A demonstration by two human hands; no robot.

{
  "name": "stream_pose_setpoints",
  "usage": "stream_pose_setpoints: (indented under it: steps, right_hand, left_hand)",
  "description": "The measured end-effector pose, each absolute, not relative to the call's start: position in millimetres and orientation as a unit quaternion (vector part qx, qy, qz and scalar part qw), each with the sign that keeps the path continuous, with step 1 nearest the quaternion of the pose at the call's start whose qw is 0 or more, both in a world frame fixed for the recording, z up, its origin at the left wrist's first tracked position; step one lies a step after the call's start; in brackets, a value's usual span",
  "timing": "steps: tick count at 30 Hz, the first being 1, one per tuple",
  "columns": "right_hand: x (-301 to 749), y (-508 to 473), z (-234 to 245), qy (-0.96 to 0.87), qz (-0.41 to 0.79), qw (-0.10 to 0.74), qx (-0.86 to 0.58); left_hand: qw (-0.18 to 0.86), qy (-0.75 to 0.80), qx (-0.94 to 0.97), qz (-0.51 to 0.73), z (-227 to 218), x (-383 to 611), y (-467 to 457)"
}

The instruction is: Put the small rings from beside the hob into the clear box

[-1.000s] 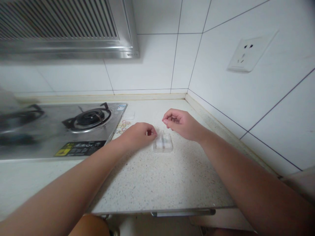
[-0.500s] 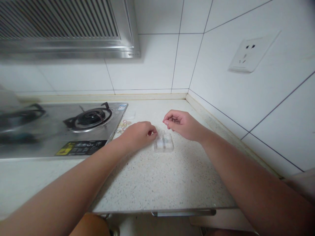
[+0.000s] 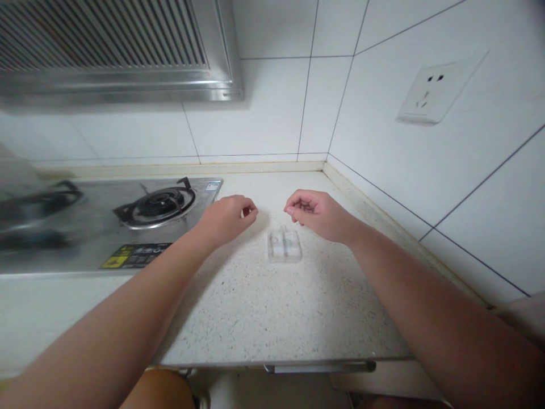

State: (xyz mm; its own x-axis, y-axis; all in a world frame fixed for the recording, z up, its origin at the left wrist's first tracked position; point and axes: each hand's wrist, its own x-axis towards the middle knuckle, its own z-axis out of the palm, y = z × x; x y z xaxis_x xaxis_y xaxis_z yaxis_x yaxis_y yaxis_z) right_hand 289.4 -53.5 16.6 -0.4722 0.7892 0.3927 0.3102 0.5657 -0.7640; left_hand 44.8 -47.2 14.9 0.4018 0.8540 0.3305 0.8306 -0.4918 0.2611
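A small clear plastic box (image 3: 284, 247) with compartments sits on the counter between my hands. Its contents are too faint to name. My left hand (image 3: 230, 220) hovers to the box's left, thumb and forefinger pinched together; whatever may be between them is too small to see. To the upper right of the box, my right hand (image 3: 317, 213) is closed in a pinch, and I cannot make out anything in its fingertips. Neither hand touches the box. The counter patch beside the stove, behind my left hand, is hidden.
A steel gas stove (image 3: 97, 227) with black burners fills the left, under a range hood (image 3: 128, 85). The speckled counter (image 3: 272, 318) meets tiled walls at the back and right. A power socket (image 3: 430, 94) is on the right wall; a metal handle (image 3: 319, 368) lies below the front edge.
My left hand has moved left and away from the clear box, now covering the small coloured rings seen before by the stove. My right hand has stayed almost still.
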Motion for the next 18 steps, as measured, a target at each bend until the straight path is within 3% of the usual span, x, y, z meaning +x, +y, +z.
stream_pose_setpoints:
  steps: [6,18]
  right_hand:
    - [291.0,-51.0,15.1,-0.795,0.314,0.384,-0.349]
    - [292.6,-48.8,13.8,-0.8,0.312,0.368,-0.357]
  left_hand:
    - [-0.06,0.609,0.774,0.161,19.3,11.3,-28.4]
    - [-0.066,0.666,0.741,0.056,5.9,-36.1,0.7]
